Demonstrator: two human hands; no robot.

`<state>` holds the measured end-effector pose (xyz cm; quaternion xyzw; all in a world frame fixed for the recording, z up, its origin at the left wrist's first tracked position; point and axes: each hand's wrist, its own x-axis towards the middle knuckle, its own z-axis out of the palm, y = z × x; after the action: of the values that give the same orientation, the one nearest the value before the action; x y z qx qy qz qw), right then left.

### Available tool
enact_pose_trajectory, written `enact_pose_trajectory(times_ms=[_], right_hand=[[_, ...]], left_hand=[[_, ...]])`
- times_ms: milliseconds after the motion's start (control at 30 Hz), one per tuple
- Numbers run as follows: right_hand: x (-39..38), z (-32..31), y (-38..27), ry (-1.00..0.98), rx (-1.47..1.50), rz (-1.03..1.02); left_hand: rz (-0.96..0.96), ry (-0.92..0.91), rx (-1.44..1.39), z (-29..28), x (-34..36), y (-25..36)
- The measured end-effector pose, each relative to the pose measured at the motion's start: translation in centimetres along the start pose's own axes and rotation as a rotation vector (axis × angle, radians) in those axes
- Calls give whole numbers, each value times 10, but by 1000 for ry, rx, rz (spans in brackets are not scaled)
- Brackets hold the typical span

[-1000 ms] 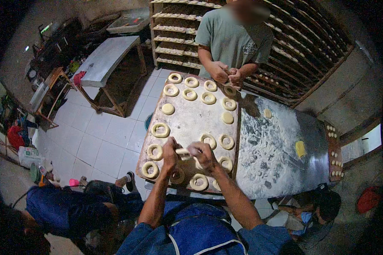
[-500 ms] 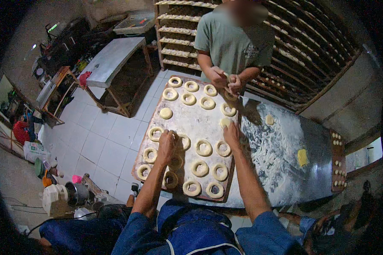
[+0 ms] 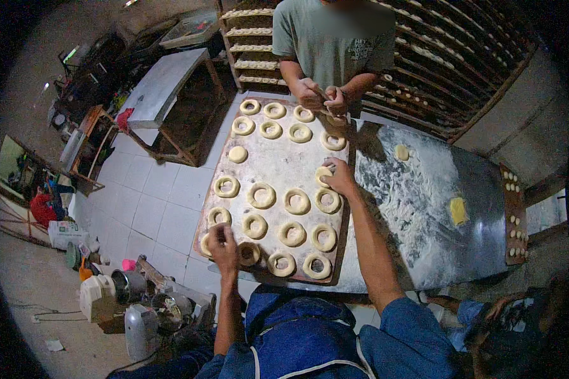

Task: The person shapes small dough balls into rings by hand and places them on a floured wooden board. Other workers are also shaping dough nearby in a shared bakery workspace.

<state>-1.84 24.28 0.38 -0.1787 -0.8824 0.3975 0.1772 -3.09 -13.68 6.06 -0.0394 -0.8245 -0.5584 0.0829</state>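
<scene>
A flour-dusted wooden board (image 3: 278,164) holds several dough rings (image 3: 261,196) and a solid dough round (image 3: 238,154). My right hand (image 3: 338,177) grips another pale dough round (image 3: 324,177) at the board's right side. Low on the left, my left hand (image 3: 223,243) hangs just over the rings there, blurred, so whether its fingers are closed is unclear. Beyond the board, a co-worker's hands (image 3: 322,96) work together on dough.
Right of the board is a floury metal table (image 3: 423,237) with a yellow lump (image 3: 458,211). Racks (image 3: 253,47) of dough stand behind the co-worker. A bare metal bench (image 3: 155,88) is at back left, mixers (image 3: 142,328) at lower left, another person (image 3: 518,322) at lower right.
The ring between my hands is released among the others. My left hand moved down-left; my right hand rose to the right-side round and took hold. The person at lower left is mostly out of view.
</scene>
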Motion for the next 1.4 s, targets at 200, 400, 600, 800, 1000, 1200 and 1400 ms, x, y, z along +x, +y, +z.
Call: enact_pose_trajectory(times_ms=[200, 400, 600, 800, 1000, 1200, 1400], right_hand=[[-113, -107, 73, 113, 77, 228], [-194, -157, 89, 79, -291, 750], [-241, -116, 85, 388, 264, 394], [-262, -79, -25, 332, 803, 460], [-258, -66, -45, 243, 287, 223], [-248, -39, -88, 243, 399, 196], [-241, -34, -130, -146, 809, 229]], left_hand=[[141, -651, -140, 51, -106, 59], [193, -1153, -271, 106, -174, 67], [44, -900, -279, 172, -188, 75], [-276, -1024, -525, 173, -175, 56], [-230, -1090, -473, 136, -151, 68], [-80, -972, -532, 122, -132, 48], [-509, -1012, -796, 92, -107, 42]])
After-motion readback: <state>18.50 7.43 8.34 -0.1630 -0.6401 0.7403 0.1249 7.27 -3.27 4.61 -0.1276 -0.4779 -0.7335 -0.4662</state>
